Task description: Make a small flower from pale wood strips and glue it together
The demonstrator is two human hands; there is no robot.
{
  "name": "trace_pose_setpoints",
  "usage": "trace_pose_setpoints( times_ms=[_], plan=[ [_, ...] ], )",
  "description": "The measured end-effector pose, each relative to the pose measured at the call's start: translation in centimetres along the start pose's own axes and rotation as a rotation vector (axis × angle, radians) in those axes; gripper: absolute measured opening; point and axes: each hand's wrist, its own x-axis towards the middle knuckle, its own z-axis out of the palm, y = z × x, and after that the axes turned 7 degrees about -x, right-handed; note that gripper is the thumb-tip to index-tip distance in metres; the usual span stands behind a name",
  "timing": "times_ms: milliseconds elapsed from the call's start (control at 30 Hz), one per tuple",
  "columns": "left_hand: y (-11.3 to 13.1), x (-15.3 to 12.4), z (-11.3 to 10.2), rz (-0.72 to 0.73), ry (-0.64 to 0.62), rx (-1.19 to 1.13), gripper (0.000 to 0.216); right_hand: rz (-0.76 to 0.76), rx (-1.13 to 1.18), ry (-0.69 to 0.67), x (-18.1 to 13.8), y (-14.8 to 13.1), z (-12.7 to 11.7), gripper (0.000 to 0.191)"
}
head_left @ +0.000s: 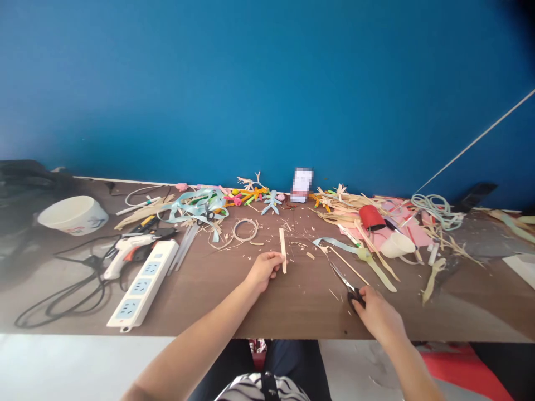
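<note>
My left hand [264, 269] is closed in a pinch on the near end of a flat pale wooden stick [283, 249], which lies on the brown table [234, 301] pointing away from me. My right hand [375, 313] is wrapped round the black handles of a pair of scissors [345, 283]. The blades rest on the table and point up and to the left, a short way right of the stick. Small straw and wood clippings lie scattered between the two hands.
A white power strip [142, 282], a glue gun [127, 250], black cables and a white bowl [72, 214] sit at the left. Ribbons, a straw ring [245, 229] and coloured craft pieces line the back. A red cup [371, 217], white cup [397, 245] and straw strips lie at the right.
</note>
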Motion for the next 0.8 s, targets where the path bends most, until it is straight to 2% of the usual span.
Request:
trace_pose_setpoints(
  times_ms=[167, 233, 333, 433, 567, 800],
  plan=[
    [0.3, 0.7, 0.1, 0.015, -0.032, -0.029, 0.016, 0.001, 0.004, -0.078, 0.8, 0.9, -1.1, 0.011],
    [0.5, 1.1, 0.2, 0.019, -0.037, -0.036, 0.014, -0.029, 0.207, -0.065, 0.9, 0.3, -1.7, 0.010],
    [0.8, 1.5, 0.5, -0.007, -0.039, -0.075, 0.012, -0.152, 0.680, -0.073, 0.9, -2.0, -2.1, 0.015],
    [0.7, 1.6, 0.6, -0.020, -0.039, -0.112, 0.012, -0.274, 0.892, -0.087, 1.1, -5.4, -1.7, 0.022],
    [0.6, 1.5, 0.5, -0.020, -0.022, -0.122, 0.013, -0.326, 0.962, -0.166, 1.8, -8.4, -0.7, 0.025],
    [0.6, 1.6, 0.3, -0.030, -0.040, -0.129, 0.014, -0.384, 0.912, -0.182, 2.4, -8.7, -0.7, 0.024]
  ],
)
